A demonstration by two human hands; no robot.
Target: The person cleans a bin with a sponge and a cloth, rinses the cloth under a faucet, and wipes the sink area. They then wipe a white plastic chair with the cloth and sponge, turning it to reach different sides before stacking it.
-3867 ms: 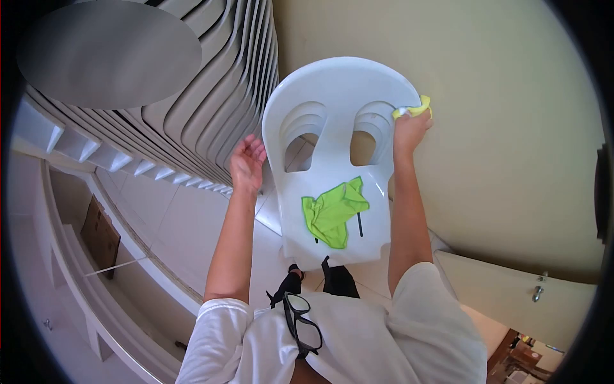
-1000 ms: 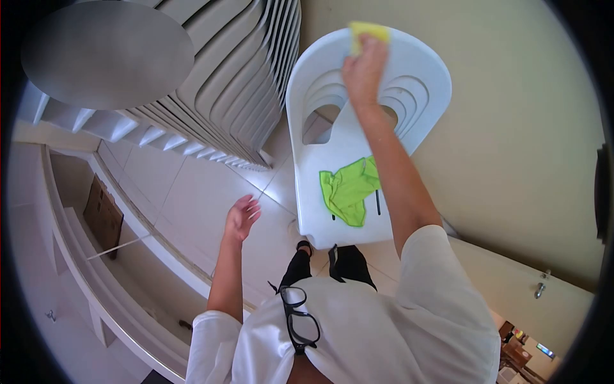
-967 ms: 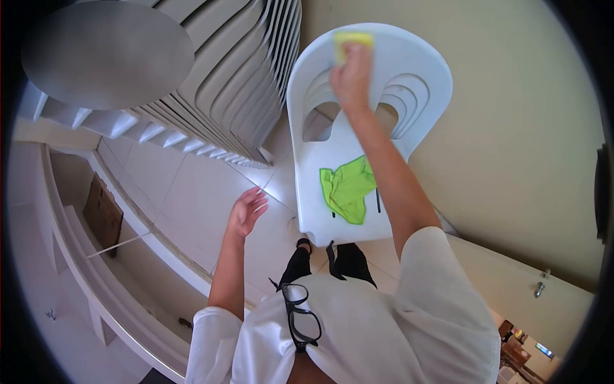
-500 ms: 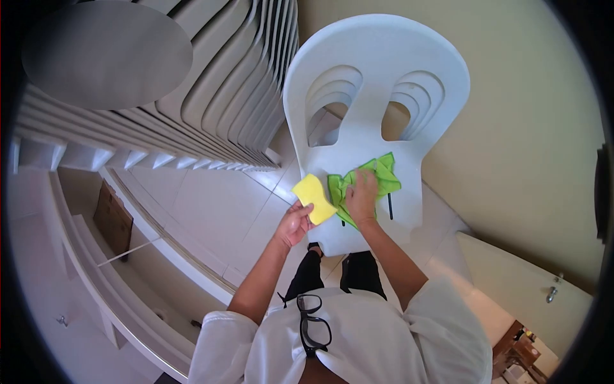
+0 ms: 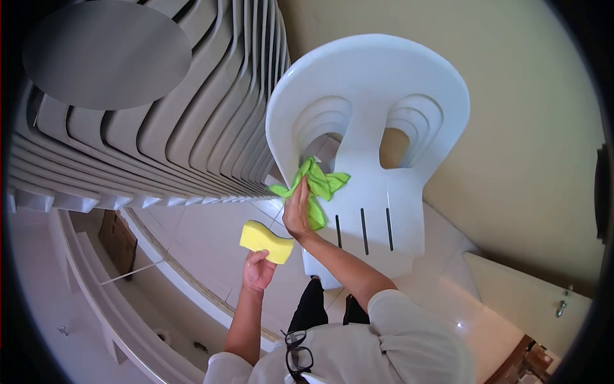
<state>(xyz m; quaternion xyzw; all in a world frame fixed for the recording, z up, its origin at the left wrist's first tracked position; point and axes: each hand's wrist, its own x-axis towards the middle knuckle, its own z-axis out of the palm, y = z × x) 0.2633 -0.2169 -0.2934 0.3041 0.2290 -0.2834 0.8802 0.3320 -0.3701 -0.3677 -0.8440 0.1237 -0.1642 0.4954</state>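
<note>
A yellow sponge [image 5: 267, 242] with a wavy outline is pinched in my left hand [image 5: 259, 271], in the air left of the chair's front. My right hand [image 5: 297, 210] presses a green cloth [image 5: 327, 184] against the left edge of a white plastic chair [image 5: 371, 77], where seat and backrest meet. Part of the cloth hangs over that edge, and some lies under my palm. My right fingers are close together and point toward the backrest. Slots in the seat show to the right of my forearm.
A tall stack of grey-white plastic chairs [image 5: 211, 109] stands close on the left. A beige wall [image 5: 524, 115] rises on the right. Below left, a curved white ledge [image 5: 115, 320] surrounds a recess holding a brown cardboard piece [image 5: 117, 243]. A door panel [image 5: 524, 288] with a metal handle is at lower right.
My right hand has moved the green cloth from the seat's middle to its left edge. My left hand has drawn back to the left with the sponge, and the view has shifted.
</note>
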